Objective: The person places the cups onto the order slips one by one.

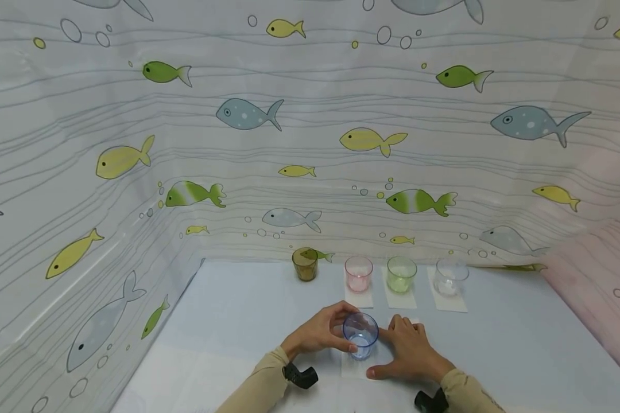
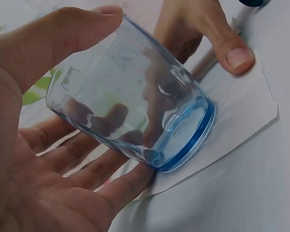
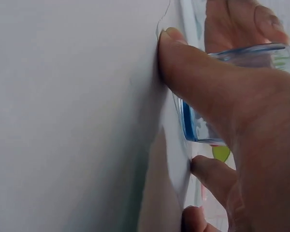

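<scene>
Fingers, left: my left hand [image 1: 320, 332] curls round the blue clear glass tumbler [image 1: 360, 334], thumb on the upper wall, fingers [image 2: 104, 169] under the far side.
Fingers, right: my right hand [image 1: 410, 353] lies flat, fingers straight and together, thumb [image 2: 232, 46] pressing the white paper sheet [image 2: 241, 111] to the surface.
Tumbler position: tilted on its thick blue base, base edge touching the paper sheet, between my two hands, at the near middle of the table.
Hidden or unclear: the right wrist view shows only my thumb, part of the palm and a sliver of the tumbler's base; the other right fingertips are cut off. Whether the right hand touches the glass I cannot tell. Both forearms leave the frame at the bottom edge.
Back row: a brown glass [image 1: 305, 264], then a pink glass [image 1: 359, 273], a green glass [image 1: 401, 273] and a clear glass [image 1: 450, 278], the last three each on its own paper slip, well apart from my hands.
Surface: pale blue-white table [image 1: 237, 310].
Room: walls of fish-printed curtain [image 1: 310, 143] on three sides.
</scene>
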`<state>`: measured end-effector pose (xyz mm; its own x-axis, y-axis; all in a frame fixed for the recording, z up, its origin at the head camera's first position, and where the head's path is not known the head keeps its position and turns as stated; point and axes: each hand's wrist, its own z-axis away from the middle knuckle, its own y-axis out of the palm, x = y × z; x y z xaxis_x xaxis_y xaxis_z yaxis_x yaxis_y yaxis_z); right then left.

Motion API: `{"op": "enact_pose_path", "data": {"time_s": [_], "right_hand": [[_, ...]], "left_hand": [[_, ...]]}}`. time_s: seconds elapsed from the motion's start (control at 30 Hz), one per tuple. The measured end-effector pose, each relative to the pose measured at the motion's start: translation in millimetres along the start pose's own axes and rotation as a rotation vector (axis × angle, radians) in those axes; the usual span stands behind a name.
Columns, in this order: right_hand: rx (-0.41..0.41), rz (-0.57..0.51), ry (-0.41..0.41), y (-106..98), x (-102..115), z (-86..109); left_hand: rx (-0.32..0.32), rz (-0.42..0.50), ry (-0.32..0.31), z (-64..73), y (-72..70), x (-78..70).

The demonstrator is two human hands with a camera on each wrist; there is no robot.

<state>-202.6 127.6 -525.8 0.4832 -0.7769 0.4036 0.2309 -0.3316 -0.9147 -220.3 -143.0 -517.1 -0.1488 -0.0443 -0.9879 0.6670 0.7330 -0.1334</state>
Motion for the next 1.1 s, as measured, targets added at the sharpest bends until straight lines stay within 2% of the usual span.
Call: {"op": "enact_pose_path", "data": {"time_s": [0.13, 0.4, 0.53, 0.63, 0.77, 0.9, 0.97, 1.1], "right_hand": [[0.003, 0.02, -0.022, 0.5, -0.5, 2.4], [-0.004, 0.102, -0.074, -4.1, -0.4, 6.6], [0.024, 0.06, -0.113, -14.8, -2.0, 9.3], [0.054, -0.029, -0.103, -26.9, -5.5, 10.4], [0.015, -0.09, -0.06, -44.3, -16.4, 12.4], [-0.027, -0.118, 0.004, -58.9, -36.7, 19.4], [-0.029, -0.129, 0.032, -62.6, -47.3, 25.0], [-0.013, -0.152, 0.025, -61.1, -64.6, 38.1]], "left_hand": [[0.009, 0.006, -0.026, 0.5, 1.1, 0.0], [0.021, 0.012, -0.028, -0.3, 2.3, 1.2], [0.016, -0.008, -0.04, -0.5, 1.9, 0.6], [0.013, -0.019, -0.039, -0.7, 1.1, 0.4], [-0.001, -0.041, -0.051, -0.8, 0.7, 0.7], [-0.008, -0.061, -0.06, -0.7, 1.1, 0.7], [-0.002, -0.065, -0.05, -0.7, 1.0, 0.7], [0.012, -0.067, -0.026, -1.6, 0.0, 1.3]]}}
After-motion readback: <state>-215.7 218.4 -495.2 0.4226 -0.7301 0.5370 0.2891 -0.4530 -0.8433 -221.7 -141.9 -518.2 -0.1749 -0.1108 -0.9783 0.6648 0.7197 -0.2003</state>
